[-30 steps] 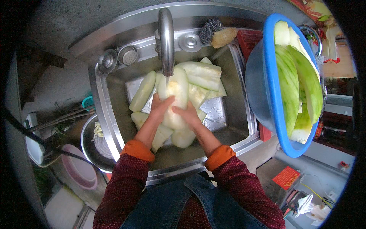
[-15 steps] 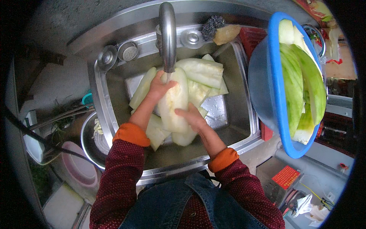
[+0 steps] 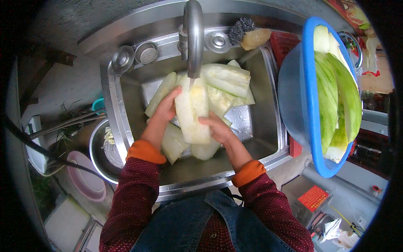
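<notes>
A long, pale peeled piece of winter melon lies between my hands under the tap, and a thin stream of water runs onto its upper end. My left hand grips its left edge, most of the fingers hidden under it. On its lower right edge sits my right hand, thumb on top and the other fingers mostly out of sight. Several more melon pieces lie around and beneath it in the steel sink.
A blue basin with green-skinned melon pieces stands right of the sink. On the back ledge are a steel scourer, a tan scrubber and a drain strainer. Left are a metal bowl and a pink basin.
My left hand has slid from the top of the melon piece down to its left edge. The piece has turned, showing a different, ridged face upward. The whole view has shifted slightly.
</notes>
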`<state>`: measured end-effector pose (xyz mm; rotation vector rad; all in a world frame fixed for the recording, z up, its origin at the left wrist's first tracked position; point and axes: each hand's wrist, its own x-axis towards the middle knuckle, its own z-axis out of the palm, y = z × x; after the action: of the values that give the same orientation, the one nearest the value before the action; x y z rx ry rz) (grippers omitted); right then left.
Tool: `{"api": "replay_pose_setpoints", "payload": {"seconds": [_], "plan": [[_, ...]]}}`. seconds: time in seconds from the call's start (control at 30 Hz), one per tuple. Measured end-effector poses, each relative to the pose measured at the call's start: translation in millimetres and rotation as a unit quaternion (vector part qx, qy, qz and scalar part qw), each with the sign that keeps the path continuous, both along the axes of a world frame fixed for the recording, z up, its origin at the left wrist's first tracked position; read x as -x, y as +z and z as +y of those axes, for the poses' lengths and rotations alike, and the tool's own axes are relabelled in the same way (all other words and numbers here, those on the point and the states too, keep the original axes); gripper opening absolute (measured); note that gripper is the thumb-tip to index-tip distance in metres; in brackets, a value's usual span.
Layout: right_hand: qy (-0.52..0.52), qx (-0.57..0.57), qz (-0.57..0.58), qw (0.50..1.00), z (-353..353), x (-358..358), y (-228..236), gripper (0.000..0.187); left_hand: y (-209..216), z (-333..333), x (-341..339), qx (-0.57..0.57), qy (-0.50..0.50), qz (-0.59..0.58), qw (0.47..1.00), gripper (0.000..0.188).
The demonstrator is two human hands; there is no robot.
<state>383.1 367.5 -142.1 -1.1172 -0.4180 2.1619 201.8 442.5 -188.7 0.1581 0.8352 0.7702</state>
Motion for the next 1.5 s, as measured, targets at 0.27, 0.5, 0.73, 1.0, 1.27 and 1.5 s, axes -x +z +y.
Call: {"api": "replay_pose_setpoints", "payload": {"seconds": [0.27,0.5,0.73,1.0,1.27,1.5], "plan": [[0.033,0.094,0.153,0.983,-9.6,-5.6,-21.5,0.057,4.3,-6.4,-24.9,0.013,0.041,-0.197,0.979,0.078],[-0.041,0.09,0.057,0.993,-8.2,-1.9,-16.4,0.058,10.4,2.3,-31.4,0.024,0.087,-0.011,0.996,0.062],[-0.007,-0.129,-0.086,0.988,7.2,13.1,16.0,0.073,1.0,1.7,-34.0,-0.033,0.105,0.13,0.985,0.056],[-0.006,-0.011,0.029,0.999,-14.3,-4.5,4.9,0.068,23.5,22.3,-29.7,0.107,-0.01,0.159,0.981,0.047],[0.0,0.044,0.126,0.991,-26.0,-24.2,-4.0,0.066,23.7,31.8,-16.5,0.023,-0.051,-0.101,0.993,0.038],[-0.065,0.017,0.037,0.997,-11.8,-9.5,3.2,0.053,37.7,-5.7,-24.1,0.026,0.006,-0.116,0.993,0.042]]}}
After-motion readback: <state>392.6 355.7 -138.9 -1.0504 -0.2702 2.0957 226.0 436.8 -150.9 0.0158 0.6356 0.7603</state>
